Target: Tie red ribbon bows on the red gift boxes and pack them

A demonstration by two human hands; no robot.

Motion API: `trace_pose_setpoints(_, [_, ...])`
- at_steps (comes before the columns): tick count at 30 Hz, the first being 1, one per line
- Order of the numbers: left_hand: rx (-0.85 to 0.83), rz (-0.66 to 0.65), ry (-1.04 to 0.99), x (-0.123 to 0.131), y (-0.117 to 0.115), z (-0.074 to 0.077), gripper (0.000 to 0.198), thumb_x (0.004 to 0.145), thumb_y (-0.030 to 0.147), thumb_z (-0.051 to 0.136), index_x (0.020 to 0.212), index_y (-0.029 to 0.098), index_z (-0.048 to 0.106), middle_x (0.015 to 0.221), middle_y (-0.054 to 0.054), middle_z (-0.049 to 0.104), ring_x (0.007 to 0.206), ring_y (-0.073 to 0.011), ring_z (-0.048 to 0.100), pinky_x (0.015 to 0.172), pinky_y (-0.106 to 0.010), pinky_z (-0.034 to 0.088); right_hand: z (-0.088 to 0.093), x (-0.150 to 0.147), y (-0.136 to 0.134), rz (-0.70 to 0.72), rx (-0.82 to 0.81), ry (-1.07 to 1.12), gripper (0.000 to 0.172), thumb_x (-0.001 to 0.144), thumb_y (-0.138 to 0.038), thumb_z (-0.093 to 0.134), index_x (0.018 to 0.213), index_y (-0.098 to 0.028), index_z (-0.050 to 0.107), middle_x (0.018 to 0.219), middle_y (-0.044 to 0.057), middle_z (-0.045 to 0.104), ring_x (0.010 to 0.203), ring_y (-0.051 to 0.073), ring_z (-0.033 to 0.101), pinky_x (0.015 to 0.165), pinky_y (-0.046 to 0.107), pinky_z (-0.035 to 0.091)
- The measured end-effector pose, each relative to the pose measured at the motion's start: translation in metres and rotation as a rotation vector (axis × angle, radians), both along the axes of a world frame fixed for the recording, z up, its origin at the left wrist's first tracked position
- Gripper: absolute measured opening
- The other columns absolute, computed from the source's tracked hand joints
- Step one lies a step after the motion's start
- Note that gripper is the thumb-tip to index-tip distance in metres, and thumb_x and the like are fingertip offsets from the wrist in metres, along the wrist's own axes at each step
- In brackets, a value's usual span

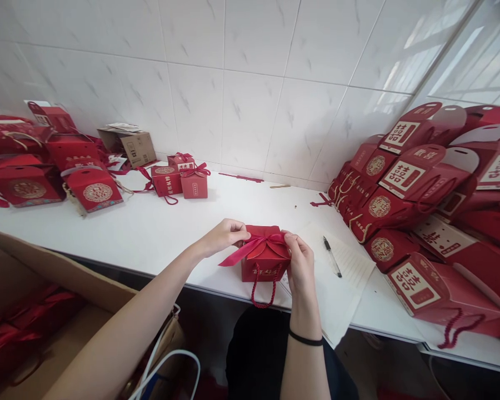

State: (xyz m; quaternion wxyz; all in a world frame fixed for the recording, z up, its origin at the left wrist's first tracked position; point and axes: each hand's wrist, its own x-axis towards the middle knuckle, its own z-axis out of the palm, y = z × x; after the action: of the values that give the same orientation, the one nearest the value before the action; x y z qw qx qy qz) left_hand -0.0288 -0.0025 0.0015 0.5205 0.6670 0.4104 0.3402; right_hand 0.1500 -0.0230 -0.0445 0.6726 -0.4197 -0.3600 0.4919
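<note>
A small red gift box (258, 269) stands near the front edge of the white table, a twisted red cord handle (263, 303) hanging down its front. Across its top runs a red satin ribbon (235, 256), gathered into a bow at the middle. My left hand (229, 233) pinches the ribbon at the left of the bow, one tail pointing out to the lower left. At the box's upper right corner, my right hand (299, 253) has its thumb and fingers closed on the ribbon's other side.
Stacked red boxes (408, 172) fill the table's right side. A pen (332, 256) lies on paper sheets (350, 278). Small tied boxes (194, 183) and more red boxes (95, 189) stand at back left. An open carton (104, 283) is at lower left.
</note>
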Motion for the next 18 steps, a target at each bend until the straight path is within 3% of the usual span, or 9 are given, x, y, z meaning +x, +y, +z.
trace_pose_setpoints(7, [0.112, 0.065, 0.136, 0.003, -0.001, 0.000, 0.024, 0.069, 0.022, 0.049, 0.049, 0.018, 0.035, 0.047, 0.007, 0.030, 0.046, -0.0063, 0.028, 0.049, -0.024, 0.021, 0.000, -0.006, 0.001, -0.061, -0.053, 0.003, 0.025, 0.061, -0.037, 0.066, 0.074, -0.016, 0.065, 0.085, 0.005, 0.063, 0.081, 0.021, 0.057, 0.067, 0.028, 0.045])
trace_pose_setpoints(12, [0.246, 0.149, 0.140, 0.001, 0.000, -0.004, 0.021, 0.066, 0.020, 0.050, 0.053, 0.019, 0.035, 0.051, 0.007, 0.032, 0.050, -0.0079, 0.032, 0.050, -0.024, 0.025, 0.001, -0.002, -0.002, 0.002, 0.069, -0.091, 0.025, 0.072, -0.043, 0.062, 0.070, -0.019, 0.054, 0.084, 0.002, 0.061, 0.081, 0.018, 0.057, 0.071, 0.028, 0.045])
trace_pose_setpoints(15, [0.383, 0.238, 0.044, 0.000, 0.000, -0.004, 0.005, 0.066, 0.020, 0.052, 0.067, 0.019, 0.047, 0.068, 0.003, 0.048, 0.066, -0.0123, 0.047, 0.064, -0.027, 0.038, 0.004, 0.002, -0.006, 0.076, 0.101, -0.057, 0.026, 0.077, -0.045, 0.056, 0.073, -0.020, 0.054, 0.083, 0.000, 0.060, 0.084, 0.017, 0.057, 0.073, 0.027, 0.045])
trace_pose_setpoints(18, [0.467, 0.249, 0.003, 0.001, -0.001, -0.003, 0.010, 0.071, 0.024, 0.052, 0.078, 0.019, 0.056, 0.093, -0.004, 0.056, 0.093, -0.0187, 0.053, 0.085, -0.035, 0.040, 0.006, 0.006, -0.009, 0.168, 0.026, -0.175, 0.029, 0.078, -0.047, 0.057, 0.071, -0.019, 0.055, 0.079, 0.000, 0.059, 0.080, 0.016, 0.056, 0.071, 0.026, 0.044])
